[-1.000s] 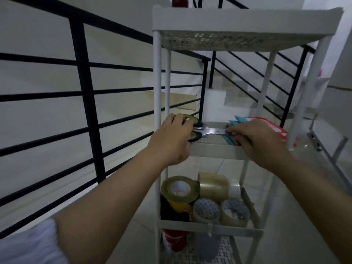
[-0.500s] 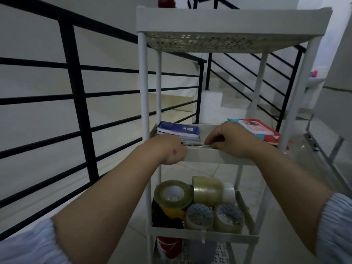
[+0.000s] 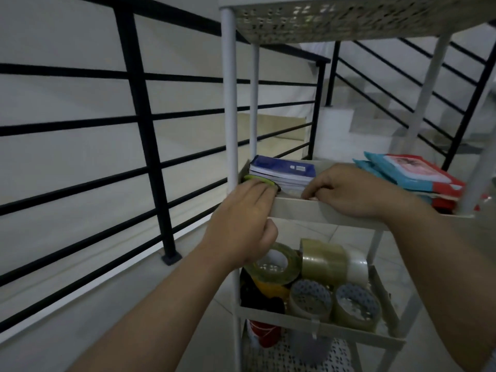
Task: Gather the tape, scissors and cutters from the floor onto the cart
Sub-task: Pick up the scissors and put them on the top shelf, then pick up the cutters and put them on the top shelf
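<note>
A black stair railing (image 3: 139, 124) runs behind a white three-tier cart (image 3: 230, 130) on a pale tiled landing, and you're crouched at the cart's middle shelf (image 3: 322, 210) w/ both arms out front. On that shelf: a stack of blue notebooks (image 3: 281, 171) at left, red-and-teal packets (image 3: 408, 175) at right. One tier down, the tape rolls (image 3: 324, 259) are already in, several clear and brownish ones bunched together w/ a yellow one half hidden at left. Your left hand (image 3: 241, 226) reaches over the shelf's front left corner, fingers laid on the scissors (image 3: 257, 179); only a sliver of green-and-black handle shows past the fingertips, just in front of the notebooks, so can't tell whether that hand's clamped round the handle or merely pressing it flat. Your right hand (image 3: 351, 191) curls over the front lip, fingertips tucked down inside near the notebooks; whether they pinch the blade end is hidden, can't tell. Step in hand, by the look of it: seating the scissors on the middle shelf. Tape appears done; no cutters in sight on any tier, and the floor where they'd lie is out of frame. Next move likely calls for letting go w/ both hands once the scissors lie flat behind the lip, then turning down to the floor for whatever's left.
</note>
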Tool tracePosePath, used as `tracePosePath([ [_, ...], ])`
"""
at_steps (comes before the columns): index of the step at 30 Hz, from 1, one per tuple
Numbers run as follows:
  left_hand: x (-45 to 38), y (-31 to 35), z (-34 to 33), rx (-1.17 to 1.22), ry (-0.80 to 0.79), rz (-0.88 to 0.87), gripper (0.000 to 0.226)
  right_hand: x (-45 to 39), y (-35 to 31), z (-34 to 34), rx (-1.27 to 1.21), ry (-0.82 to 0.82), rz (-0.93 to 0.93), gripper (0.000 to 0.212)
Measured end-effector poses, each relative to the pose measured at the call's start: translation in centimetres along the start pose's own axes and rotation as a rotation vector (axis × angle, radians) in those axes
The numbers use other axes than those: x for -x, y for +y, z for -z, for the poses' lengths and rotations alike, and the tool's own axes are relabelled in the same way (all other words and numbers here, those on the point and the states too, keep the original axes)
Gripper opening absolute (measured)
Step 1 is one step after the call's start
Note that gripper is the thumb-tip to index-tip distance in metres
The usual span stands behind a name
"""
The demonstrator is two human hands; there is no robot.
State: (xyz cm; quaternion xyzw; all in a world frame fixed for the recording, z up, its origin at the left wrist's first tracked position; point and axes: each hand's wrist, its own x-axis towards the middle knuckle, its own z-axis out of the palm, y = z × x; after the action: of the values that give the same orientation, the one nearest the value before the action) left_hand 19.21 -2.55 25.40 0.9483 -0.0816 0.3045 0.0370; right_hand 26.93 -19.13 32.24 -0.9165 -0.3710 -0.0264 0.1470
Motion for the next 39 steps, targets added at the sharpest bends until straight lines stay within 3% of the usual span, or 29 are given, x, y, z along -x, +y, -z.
tracePosePath([
  [6,3.0,-1.4,0.5,0.058,0.065,-0.066,0.056,1.8,-4.1,-3.6,-0.083,0.530,0.203,0.026],
  [9,7.3,-4.5,1.2,0.012,0.016,-0.045,0.060,1.7,-7.7,-7.9,-0.036,0.631,0.380,0.034],
  [12,13.4,-9.1,2.1,-0.037,-0.051,0.095,0.062,1.1,-12.1,-13.6,-0.125,0.515,0.485,0.039],
  [17,27.7,-15.7,3.4,-0.064,-0.135,0.412,0.060,1.3,-19.1,-25.3,-0.274,0.128,0.511,0.052],
  [24,49.5,-15.8,1.6,-0.037,-0.410,0.832,0.060,7.5,-27.1,-39.9,-0.345,-0.329,0.444,0.053],
  [29,58.6,-13.9,-2.8,0.056,-0.647,0.889,0.059,13.6,-30.7,-47.8,-0.308,-0.609,0.308,0.052],
  [32,60.2,-12.7,-4.5,0.137,-0.769,0.838,0.061,16.7,-31.7,-50.9,-0.244,-0.735,0.252,0.051],
  [35,61.5,-12.8,-5.4,0.071,-0.913,0.759,0.068,19.1,-31.7,-53.1,-0.091,-0.863,0.270,0.061],
  [39,62.9,-13.4,-6.7,-0.100,-0.823,0.577,0.072,20.7,-32.0,-55.4,-0.011,-0.670,0.349,0.046],
])
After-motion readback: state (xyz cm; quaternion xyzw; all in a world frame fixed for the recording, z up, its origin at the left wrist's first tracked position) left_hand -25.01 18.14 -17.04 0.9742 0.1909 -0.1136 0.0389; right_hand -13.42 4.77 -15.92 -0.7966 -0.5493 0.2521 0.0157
